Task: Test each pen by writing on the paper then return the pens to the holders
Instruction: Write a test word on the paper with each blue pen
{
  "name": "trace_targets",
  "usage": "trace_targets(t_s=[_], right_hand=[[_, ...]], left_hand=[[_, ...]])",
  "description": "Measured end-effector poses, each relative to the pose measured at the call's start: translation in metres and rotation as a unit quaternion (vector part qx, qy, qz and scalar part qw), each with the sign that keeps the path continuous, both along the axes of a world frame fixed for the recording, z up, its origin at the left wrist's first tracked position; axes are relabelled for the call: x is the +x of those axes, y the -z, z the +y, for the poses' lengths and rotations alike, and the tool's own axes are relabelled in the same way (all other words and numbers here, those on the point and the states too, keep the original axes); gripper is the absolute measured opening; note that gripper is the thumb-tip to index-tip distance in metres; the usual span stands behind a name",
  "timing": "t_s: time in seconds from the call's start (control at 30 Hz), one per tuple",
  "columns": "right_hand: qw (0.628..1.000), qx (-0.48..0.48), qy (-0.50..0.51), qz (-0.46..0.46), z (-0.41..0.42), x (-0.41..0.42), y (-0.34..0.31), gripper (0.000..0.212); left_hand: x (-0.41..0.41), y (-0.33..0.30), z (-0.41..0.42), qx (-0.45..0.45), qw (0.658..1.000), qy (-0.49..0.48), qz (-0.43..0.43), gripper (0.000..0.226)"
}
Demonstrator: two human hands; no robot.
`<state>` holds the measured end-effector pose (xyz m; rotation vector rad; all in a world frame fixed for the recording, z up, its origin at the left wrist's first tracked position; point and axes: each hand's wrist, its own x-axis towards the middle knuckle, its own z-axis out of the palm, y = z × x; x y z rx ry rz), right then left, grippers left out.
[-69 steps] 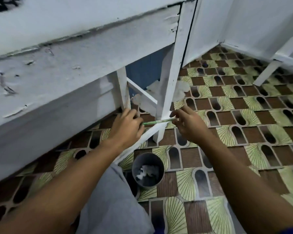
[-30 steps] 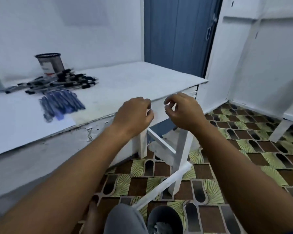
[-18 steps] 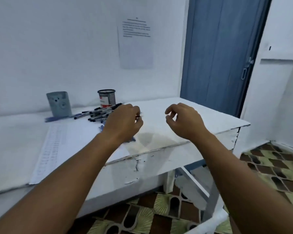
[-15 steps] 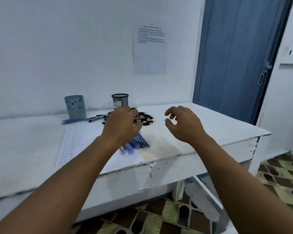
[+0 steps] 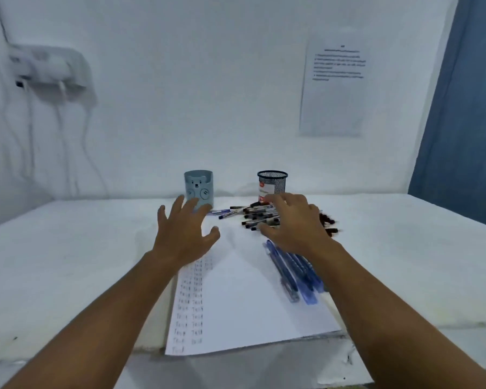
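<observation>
a white sheet of paper [image 5: 244,301] with handwritten columns lies flat; blue plastic pens [image 5: 295,272] rest on it, black-capped pens [image 5: 260,217] heaped before an upright black mesh holder [image 5: 272,184] and pale blue bear-faced holder [image 5: 198,188]

A white counter [image 5: 68,248] abuts a white wall [image 5: 194,94] carrying a printed notice [image 5: 334,85] and a cabled white fixture [image 5: 48,66], with a blue door [image 5: 466,122] at right.

- A white sheet of paper [image 5: 244,304] lies on the white table [image 5: 68,262].
- Blue pens [image 5: 295,273] lie on its right part.
- Behind them lies a heap of black-capped pens [image 5: 260,217].
- A pale-blue bear-faced holder [image 5: 198,189] stands left of a black mesh holder [image 5: 272,185], both behind the pens.
</observation>
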<state>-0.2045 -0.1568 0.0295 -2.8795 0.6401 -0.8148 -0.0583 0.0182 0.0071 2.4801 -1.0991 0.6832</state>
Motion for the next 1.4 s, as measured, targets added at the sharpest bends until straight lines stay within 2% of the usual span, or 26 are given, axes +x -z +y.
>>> trace_targets(t_s=[0.07, 0.2, 0.5, 0.67, 0.8, 0.9, 1.23, 1.4], right_hand=[[1.0, -0.013, 0.003, 0.028, 0.003, 0.02, 0.003, 0.073], [0.997, -0.029, 0.002, 0.078, 0.006, 0.052, 0.009, 0.087], [0.987, -0.061, 0.005, 0.146, 0.016, 0.084, 0.021, 0.099], [0.986, -0.078, 0.004, 0.146, 0.015, 0.089, 0.024, 0.097], [0.986, -0.084, 0.001, 0.146, 0.016, 0.089, 0.024, 0.097], [0.984, -0.085, 0.007, 0.156, 0.017, 0.088, 0.023, 0.098], [0.981, -0.095, 0.014, 0.169, 0.025, 0.079, 0.015, 0.088], [0.987, -0.069, 0.024, 0.145, 0.026, 0.077, 0.007, 0.075]], left_hand=[[0.017, 0.004, 0.003, 0.042, 0.999, -0.021, 0.014, 0.076], [0.046, 0.013, 0.002, 0.09, 0.993, -0.045, 0.055, 0.073], [0.092, 0.026, -0.02, 0.133, 0.978, -0.067, 0.143, 0.064], [0.099, 0.026, -0.027, 0.082, 0.981, -0.052, 0.168, 0.05], [0.099, 0.024, -0.028, 0.033, 0.99, -0.06, 0.123, 0.038], [0.103, 0.023, -0.029, 0.014, 0.994, -0.065, 0.089, 0.038], [0.101, 0.021, -0.025, 0.026, 0.991, -0.104, 0.081, 0.031], [0.099, 0.011, -0.012, -0.053, 0.987, -0.121, 0.091, 0.034]])
